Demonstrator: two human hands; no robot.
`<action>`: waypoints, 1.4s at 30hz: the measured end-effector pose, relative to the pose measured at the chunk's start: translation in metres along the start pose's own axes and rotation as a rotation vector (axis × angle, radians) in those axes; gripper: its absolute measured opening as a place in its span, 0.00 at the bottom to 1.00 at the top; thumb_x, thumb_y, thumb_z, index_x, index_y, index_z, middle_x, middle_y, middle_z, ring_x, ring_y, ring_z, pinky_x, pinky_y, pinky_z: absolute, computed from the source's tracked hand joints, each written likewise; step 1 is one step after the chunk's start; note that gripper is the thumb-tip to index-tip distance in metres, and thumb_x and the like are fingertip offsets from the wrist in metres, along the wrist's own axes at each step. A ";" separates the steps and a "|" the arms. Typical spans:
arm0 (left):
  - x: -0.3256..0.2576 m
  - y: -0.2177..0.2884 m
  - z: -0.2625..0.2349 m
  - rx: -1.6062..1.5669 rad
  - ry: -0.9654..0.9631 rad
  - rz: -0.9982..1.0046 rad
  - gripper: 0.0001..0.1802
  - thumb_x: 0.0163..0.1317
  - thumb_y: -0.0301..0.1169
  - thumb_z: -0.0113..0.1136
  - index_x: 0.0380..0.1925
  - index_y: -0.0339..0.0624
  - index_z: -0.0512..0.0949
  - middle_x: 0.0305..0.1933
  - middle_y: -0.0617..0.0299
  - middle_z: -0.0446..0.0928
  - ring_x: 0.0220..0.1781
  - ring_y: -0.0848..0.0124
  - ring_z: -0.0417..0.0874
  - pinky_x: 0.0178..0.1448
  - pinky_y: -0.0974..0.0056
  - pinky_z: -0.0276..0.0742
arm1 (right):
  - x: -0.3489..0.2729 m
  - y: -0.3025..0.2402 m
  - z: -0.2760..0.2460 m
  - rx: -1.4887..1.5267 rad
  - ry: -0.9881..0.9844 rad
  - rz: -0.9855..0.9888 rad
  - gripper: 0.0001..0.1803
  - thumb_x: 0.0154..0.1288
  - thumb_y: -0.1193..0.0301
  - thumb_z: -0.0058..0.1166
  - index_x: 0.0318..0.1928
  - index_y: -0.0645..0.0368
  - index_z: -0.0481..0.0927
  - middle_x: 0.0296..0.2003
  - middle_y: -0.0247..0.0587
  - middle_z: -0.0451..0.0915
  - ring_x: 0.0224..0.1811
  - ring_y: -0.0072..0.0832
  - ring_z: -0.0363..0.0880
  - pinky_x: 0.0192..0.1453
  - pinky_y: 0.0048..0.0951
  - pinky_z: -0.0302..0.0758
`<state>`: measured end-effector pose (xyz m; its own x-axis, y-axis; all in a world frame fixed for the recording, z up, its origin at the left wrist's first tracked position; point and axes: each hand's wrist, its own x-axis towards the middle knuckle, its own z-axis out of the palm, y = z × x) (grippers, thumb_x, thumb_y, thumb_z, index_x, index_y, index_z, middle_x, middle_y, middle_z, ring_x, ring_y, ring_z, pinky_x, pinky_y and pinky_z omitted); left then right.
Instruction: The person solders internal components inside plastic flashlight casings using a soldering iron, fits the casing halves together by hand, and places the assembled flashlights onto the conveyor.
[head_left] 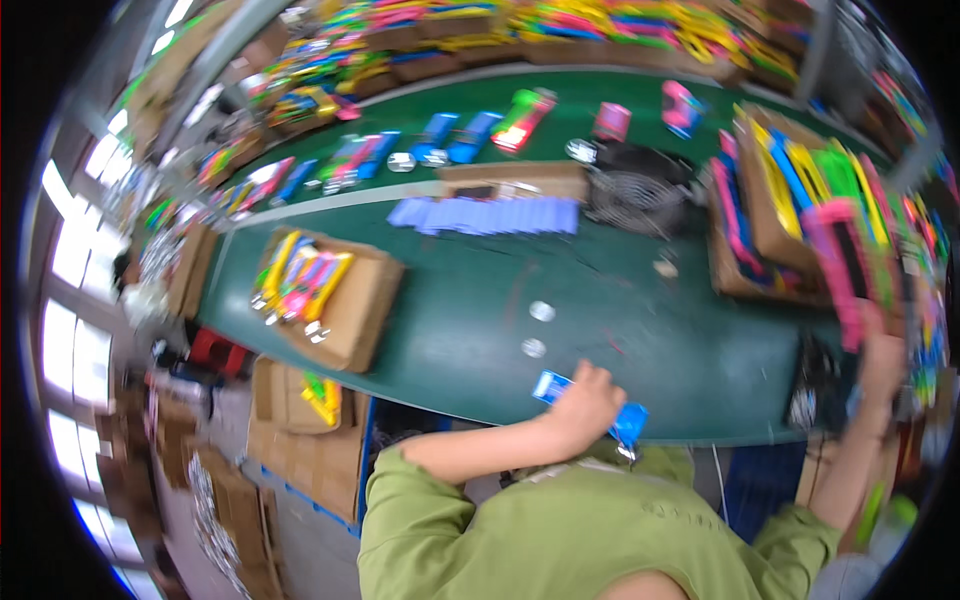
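Near the front edge of the green table, my left hand [588,408] is closed over a flat blue strip [628,424]. A blue-and-white end [550,387] sticks out on one side of that hand, and a shiny bit shows at the other end. At the far right my right hand [880,355], smeared by motion, is closed on the lower end of a long pink strip [832,245] with a dark middle. This strip hangs upright in front of a carton [775,225] packed with yellow, blue, green and pink strips. Two small clear discs [537,330] lie beyond my left hand.
A carton [365,310] with bright strips stands on the left. Purple-blue cards [490,216] lie in a row before a shallow cardboard tray [560,180]. A black fan [645,190] stands behind, and a black plastic bag [812,380] is at right. Finished-looking bright packs line the back.
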<state>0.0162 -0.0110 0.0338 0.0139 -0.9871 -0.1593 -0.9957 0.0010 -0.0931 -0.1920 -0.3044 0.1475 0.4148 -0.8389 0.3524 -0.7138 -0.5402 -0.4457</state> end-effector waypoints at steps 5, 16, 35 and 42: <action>-0.014 -0.015 -0.001 -0.485 0.168 -0.118 0.31 0.33 0.35 0.70 0.43 0.43 0.72 0.39 0.58 0.72 0.46 0.59 0.70 0.50 0.56 0.66 | -0.097 -0.067 0.085 0.569 -0.119 -0.418 0.24 0.48 0.80 0.59 0.49 0.55 0.73 0.40 0.43 0.77 0.42 0.36 0.77 0.46 0.28 0.74; -0.013 -0.017 -0.012 -0.625 0.341 0.234 0.13 0.42 0.30 0.61 0.32 0.44 0.77 0.42 0.59 0.71 0.48 0.59 0.70 0.51 0.55 0.66 | -0.135 -0.018 0.129 0.272 0.101 -0.588 0.31 0.42 0.71 0.67 0.50 0.53 0.68 0.41 0.38 0.78 0.50 0.38 0.74 0.62 0.53 0.59; -0.002 -0.026 0.013 -0.518 0.471 0.389 0.14 0.43 0.28 0.58 0.33 0.38 0.77 0.39 0.58 0.74 0.43 0.63 0.76 0.42 0.65 0.77 | -0.184 -0.020 0.150 0.478 -0.173 -0.605 0.24 0.54 0.79 0.51 0.54 0.55 0.66 0.34 0.36 0.80 0.32 0.28 0.80 0.65 0.50 0.57; 0.002 -0.031 0.006 -0.110 0.457 0.684 0.18 0.39 0.28 0.56 0.33 0.30 0.76 0.39 0.54 0.73 0.41 0.62 0.76 0.41 0.65 0.78 | -0.192 -0.023 0.145 0.548 -0.212 -0.570 0.27 0.53 0.80 0.53 0.56 0.53 0.64 0.32 0.37 0.80 0.30 0.31 0.80 0.65 0.55 0.53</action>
<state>0.0481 -0.0117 0.0310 -0.6132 -0.7420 0.2710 -0.7743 0.6325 -0.0200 -0.1737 -0.1403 -0.0296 0.7677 -0.3911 0.5077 -0.0069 -0.7972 -0.6036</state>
